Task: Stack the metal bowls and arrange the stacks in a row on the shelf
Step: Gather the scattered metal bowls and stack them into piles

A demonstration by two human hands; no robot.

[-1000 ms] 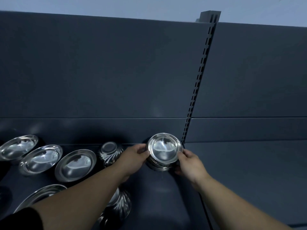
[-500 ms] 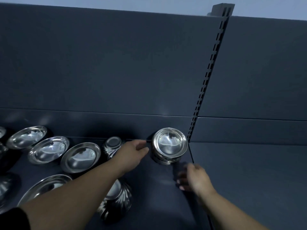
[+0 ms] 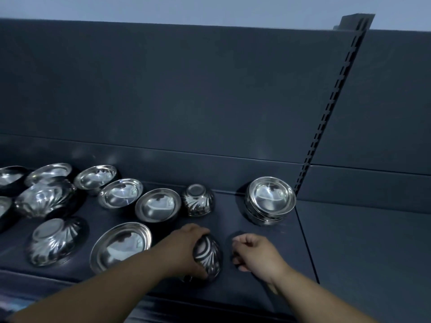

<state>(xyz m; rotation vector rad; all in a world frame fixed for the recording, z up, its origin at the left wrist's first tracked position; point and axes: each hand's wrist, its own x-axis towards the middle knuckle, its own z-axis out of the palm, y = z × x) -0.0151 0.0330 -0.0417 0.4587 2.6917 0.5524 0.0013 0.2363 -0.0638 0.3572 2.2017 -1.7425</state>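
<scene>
Nearest the camera, an upturned fluted bowl point(image 3: 208, 258) of shiny embossed metal is gripped by the left hand point(image 3: 186, 249), whose fingers are wrapped over its base and side near the front edge of the shelf point(image 3: 263, 287). Just beside it, apart from any bowl, the right hand point(image 3: 255, 252) is held loosely curled and empty above the dark, matte shelf surface. To the left, a wide shallow bowl point(image 3: 121, 247) and another upturned fluted bowl point(image 3: 54, 241) are seen. Further back, smooth round bowls lie in a loose line point(image 3: 140, 199), ended by a small upturned ribbed bowl point(image 3: 198, 200). At the back right corner, a stack of bowls point(image 3: 270, 200) is set against the slotted upright point(image 3: 326, 117). Behind, a plain dark back panel point(image 3: 186, 89) is topped by a pale wall point(image 3: 163, 8).
</scene>
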